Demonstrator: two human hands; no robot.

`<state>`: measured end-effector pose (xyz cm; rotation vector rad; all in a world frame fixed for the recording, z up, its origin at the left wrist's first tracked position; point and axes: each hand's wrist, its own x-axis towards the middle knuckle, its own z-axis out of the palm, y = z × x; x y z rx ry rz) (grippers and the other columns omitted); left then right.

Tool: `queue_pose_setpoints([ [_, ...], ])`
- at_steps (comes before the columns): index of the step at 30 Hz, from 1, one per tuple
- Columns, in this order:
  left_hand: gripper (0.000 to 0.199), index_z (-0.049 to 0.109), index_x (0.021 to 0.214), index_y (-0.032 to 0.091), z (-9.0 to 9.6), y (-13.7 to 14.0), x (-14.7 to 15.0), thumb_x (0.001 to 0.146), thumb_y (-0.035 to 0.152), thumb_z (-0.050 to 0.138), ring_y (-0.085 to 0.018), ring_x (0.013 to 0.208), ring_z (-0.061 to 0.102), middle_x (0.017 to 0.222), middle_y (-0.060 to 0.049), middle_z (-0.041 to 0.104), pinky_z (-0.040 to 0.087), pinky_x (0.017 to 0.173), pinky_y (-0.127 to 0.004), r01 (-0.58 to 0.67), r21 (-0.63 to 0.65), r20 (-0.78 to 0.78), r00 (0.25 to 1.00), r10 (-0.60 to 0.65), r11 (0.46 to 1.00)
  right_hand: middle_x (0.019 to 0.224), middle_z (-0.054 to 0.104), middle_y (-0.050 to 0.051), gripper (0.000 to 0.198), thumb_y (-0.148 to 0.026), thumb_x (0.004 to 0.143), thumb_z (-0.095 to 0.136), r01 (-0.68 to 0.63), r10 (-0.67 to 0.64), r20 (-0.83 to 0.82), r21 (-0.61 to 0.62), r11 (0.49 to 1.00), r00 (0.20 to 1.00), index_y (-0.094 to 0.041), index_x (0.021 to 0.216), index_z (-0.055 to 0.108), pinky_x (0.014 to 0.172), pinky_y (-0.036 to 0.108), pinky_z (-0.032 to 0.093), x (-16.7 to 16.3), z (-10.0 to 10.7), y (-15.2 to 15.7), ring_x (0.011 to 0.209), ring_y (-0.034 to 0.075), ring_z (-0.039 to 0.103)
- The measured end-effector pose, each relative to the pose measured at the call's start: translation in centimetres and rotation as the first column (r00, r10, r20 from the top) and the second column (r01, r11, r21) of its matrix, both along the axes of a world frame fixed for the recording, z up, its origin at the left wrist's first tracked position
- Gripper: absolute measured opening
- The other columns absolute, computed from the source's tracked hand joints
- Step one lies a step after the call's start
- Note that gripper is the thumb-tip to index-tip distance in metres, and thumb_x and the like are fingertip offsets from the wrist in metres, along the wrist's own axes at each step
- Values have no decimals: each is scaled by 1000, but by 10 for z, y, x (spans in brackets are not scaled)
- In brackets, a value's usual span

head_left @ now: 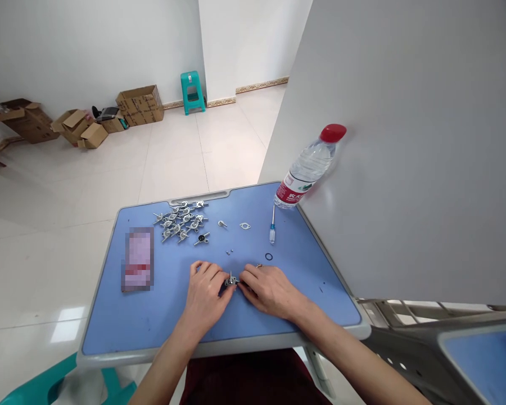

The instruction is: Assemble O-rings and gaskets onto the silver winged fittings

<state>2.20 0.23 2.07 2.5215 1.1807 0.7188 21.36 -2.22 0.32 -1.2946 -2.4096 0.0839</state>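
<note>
Near the front of the blue desk (160,320), a small metal valve (231,280) with an upright pin or lever is pinched between both hands. My left hand (206,289) grips its left side with thumb and fingers. On the other side, my right hand (267,287) has its fingertips closed at the valve's right end, and they hide part of it. Just beyond the hands lie a few tiny screws (228,253) and a black rubber ring (269,256). Farther back are a loose lever piece (222,224), a flat oval plate (245,226) and a screwdriver (272,232) with a clear blue handle.
Several similar valves (181,219) are heaped at the back left, above a blurred pinkish object (138,260). A red-capped water bottle (306,171) stands at the back right beside a grey panel (405,152). Cardboard boxes (140,106) and a teal stool (192,93) are along the wall.
</note>
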Motion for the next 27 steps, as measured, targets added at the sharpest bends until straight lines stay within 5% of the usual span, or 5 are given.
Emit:
queue_pose_setpoints([
  [27,7,62,83,18,-1,0,1,85,15,67,-19,82,57,83,0,64,35,84,-39,-6,-97,26,1000,9,995,64,50,0,31,-19,99,35,-6,1,-80,-66,998,997,-17,72,50,51,29,22,-3,4,-1,50,12,36],
])
